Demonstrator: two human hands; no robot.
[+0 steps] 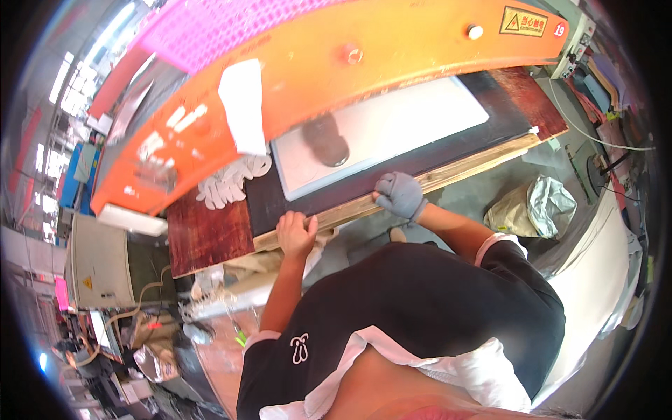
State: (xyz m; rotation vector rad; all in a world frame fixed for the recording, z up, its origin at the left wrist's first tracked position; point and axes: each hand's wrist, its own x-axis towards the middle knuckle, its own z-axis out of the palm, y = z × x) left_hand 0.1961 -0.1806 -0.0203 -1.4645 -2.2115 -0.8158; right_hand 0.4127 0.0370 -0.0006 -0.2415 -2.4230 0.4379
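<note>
My bare left hand (296,234) curls its fingers over the wooden front edge (343,213) of the work board. To its right, my right hand (400,196), in a grey glove that leaves the fingertips bare, is closed on the same edge. Behind both hands lies a black mat (262,203), and on it a white rectangular sheet or plate (413,112). A dark brown, sole-like shape (326,143) rests on the white surface, partly blurred. I cannot tell whether it is one piece or two.
An orange machine beam (308,84) spans the board's far side, with a white cloth (242,105) hanging from it. White gloves (231,180) lie on the reddish board (210,238) at left. A shiny sack (535,210) stands at right; a pink perforated sheet (210,35) tops the machine.
</note>
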